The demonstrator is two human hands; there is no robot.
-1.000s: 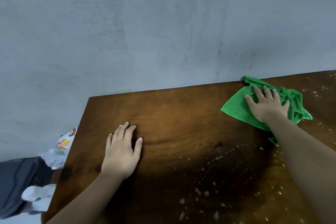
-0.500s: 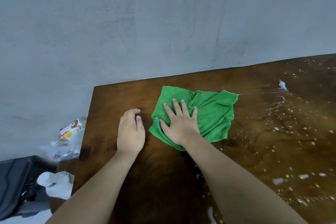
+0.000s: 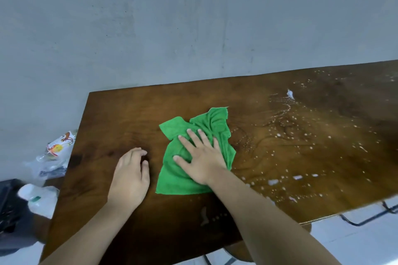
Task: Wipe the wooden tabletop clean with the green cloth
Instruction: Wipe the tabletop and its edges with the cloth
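1. A grey plaster wall rises behind a dark brown wooden table, whose far edge meets the wall and whose left corner is in view.
2. The green cloth lies crumpled on the table, left of the middle of the visible top, its far part bunched into folds and its near part spread flatter.
3. The right hand lies palm down on the cloth, its fingers spread flat and open, pressing rather than gripping.
4. The left hand rests on the bare wood just beside the cloth's left edge, apart from it; its fingers are loosely curled, holding nothing.
5. Right of the cloth the table is wet, with curved streaks and white foam flecks scattered toward the right edge; one larger white blob sits near the far side.
6. The wood to the left of the cloth looks dry and free of flecks.
7. Beyond the table's left edge, lower down, lies a clear plastic bag with a red and yellow printed label; its writing is too blurred to read.
8. Nearer, a white bottle with a green mark sits beside a dark bin.
9. A black metal frame shows under the right near edge.
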